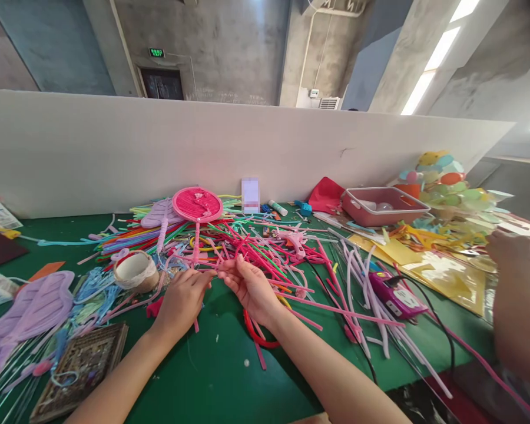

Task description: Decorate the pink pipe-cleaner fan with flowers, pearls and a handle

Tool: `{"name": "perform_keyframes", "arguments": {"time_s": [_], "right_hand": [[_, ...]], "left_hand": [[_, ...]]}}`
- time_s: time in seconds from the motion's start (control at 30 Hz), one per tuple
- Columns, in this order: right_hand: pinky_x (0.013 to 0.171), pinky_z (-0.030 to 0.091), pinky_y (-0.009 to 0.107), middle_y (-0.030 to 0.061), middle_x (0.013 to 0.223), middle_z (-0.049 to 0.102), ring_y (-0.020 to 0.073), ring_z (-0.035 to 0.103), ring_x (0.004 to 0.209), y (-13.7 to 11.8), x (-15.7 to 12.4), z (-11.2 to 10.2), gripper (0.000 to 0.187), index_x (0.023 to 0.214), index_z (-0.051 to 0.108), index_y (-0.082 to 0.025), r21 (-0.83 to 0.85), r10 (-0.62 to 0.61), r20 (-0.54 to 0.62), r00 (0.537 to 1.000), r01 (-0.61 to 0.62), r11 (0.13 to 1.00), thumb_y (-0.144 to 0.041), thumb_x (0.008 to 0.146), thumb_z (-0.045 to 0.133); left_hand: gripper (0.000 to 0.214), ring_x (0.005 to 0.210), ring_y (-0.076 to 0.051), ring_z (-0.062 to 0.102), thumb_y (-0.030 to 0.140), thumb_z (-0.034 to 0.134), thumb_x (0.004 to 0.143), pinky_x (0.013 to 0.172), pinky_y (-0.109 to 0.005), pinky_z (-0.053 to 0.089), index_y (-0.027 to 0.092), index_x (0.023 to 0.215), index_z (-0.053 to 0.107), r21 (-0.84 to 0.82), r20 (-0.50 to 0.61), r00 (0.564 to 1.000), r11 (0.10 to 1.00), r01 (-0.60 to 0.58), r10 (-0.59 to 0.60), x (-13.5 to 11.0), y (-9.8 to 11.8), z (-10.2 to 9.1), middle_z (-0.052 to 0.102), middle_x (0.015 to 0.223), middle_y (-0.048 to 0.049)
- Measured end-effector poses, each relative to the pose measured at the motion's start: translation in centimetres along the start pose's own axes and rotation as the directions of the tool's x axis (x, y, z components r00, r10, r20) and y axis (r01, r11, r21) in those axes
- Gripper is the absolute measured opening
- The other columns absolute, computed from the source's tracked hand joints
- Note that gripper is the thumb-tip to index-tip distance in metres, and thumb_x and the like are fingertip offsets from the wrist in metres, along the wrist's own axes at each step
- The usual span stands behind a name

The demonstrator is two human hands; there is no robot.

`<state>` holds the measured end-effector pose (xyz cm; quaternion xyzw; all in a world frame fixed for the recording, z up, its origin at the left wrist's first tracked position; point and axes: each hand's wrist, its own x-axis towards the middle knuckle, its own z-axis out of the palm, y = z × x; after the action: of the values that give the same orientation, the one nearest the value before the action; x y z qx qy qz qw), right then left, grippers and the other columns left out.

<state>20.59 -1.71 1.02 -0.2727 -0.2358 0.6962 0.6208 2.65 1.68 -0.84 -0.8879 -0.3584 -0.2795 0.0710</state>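
Observation:
My left hand (pixel 183 297) and my right hand (pixel 251 288) meet fingertip to fingertip above the front of the table. A thin pink pipe cleaner (pixel 215 272) is pinched between them; its ends are lost among the fingers and the pile behind. Just beyond my hands spreads a heap of coloured pipe cleaners (pixel 269 262), mostly pink and red. A round pink fan shape (pixel 196 206) on a pink stem stands over the heap, beside a purple piece (pixel 161 215). Left of my left hand is a tape roll (pixel 136 272).
At left lie a purple wing-like piece (pixel 35 306) and a brown tray (pixel 83 365). A pink glue gun (pixel 295 242) and purple power strip (pixel 396 295) with black cables lie right. A pink basket (pixel 384 213) stands behind. Another person's arm (pixel 516 288) reaches in at far right.

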Motion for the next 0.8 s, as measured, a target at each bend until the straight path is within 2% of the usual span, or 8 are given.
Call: {"name": "perform_keyframes", "arguments": {"time_s": [0.27, 0.43, 0.5, 0.7, 0.8], "right_hand": [[0.057, 0.051, 0.013, 0.0005, 0.062, 0.068, 0.005, 0.062, 0.056, -0.6, -0.2, -0.1, 0.038, 0.07, 0.071, -0.012, -0.027, 0.008, 0.04, 0.999, -0.007, 1.0, -0.048, 0.073, 0.082], [0.07, 0.056, 0.017, 0.0046, 0.083, 0.076, 0.0089, 0.07, 0.073, 0.0, -0.3, 0.1, 0.038, 0.091, 0.076, -0.013, -0.021, 0.01, 0.036, 0.999, -0.01, 1.0, -0.047, 0.075, 0.081], [0.073, 0.056, 0.018, 0.0068, 0.086, 0.077, 0.0113, 0.072, 0.078, 0.3, -0.2, 0.0, 0.04, 0.091, 0.076, -0.012, -0.02, 0.025, 0.036, 0.999, -0.024, 1.0, -0.049, 0.076, 0.079], [0.055, 0.052, 0.014, 0.0015, 0.062, 0.071, 0.0055, 0.062, 0.052, 0.3, 0.0, -0.4, 0.041, 0.069, 0.072, -0.012, -0.018, 0.057, 0.024, 0.998, -0.057, 0.998, -0.052, 0.072, 0.081], [0.058, 0.052, 0.014, 0.0039, 0.069, 0.074, 0.0063, 0.066, 0.057, 0.7, 0.0, -0.2, 0.043, 0.076, 0.075, -0.011, -0.012, 0.054, 0.019, 0.998, -0.054, 0.998, -0.053, 0.072, 0.081]], "left_hand": [[0.036, 0.088, -0.022, 0.064, 0.008, 0.043, 0.091, 0.078, -0.034, 0.05, 0.023, 0.114, 0.066, -0.042, -0.004, 0.999, 0.998, -0.046, 0.046, 0.1, 0.1, 0.2, 0.071, 0.084, -0.0031], [0.031, 0.082, -0.02, 0.063, 0.006, 0.04, 0.091, 0.076, -0.033, 0.05, 0.02, 0.102, 0.066, -0.05, -0.017, 1.0, 0.998, -0.027, 0.026, 0.1, 0.2, -0.1, 0.068, 0.082, -0.0034], [0.028, 0.081, -0.02, 0.062, 0.006, 0.04, 0.091, 0.075, -0.033, 0.05, 0.019, 0.092, 0.065, -0.05, -0.015, 1.0, 0.999, -0.02, 0.019, 0.0, 0.3, -0.1, 0.068, 0.083, -0.004], [0.027, 0.084, -0.019, 0.063, 0.006, 0.042, 0.092, 0.079, -0.032, 0.05, 0.021, 0.085, 0.063, -0.074, -0.02, 0.999, 0.996, -0.05, 0.049, 0.0, 0.8, 0.1, 0.067, 0.084, -0.0033], [0.027, 0.082, -0.019, 0.063, 0.007, 0.04, 0.093, 0.076, -0.032, 0.051, 0.02, 0.085, 0.062, -0.084, -0.056, 0.998, 0.996, -0.036, 0.031, -0.2, 1.0, 0.4, 0.066, 0.083, -0.0038]]}}
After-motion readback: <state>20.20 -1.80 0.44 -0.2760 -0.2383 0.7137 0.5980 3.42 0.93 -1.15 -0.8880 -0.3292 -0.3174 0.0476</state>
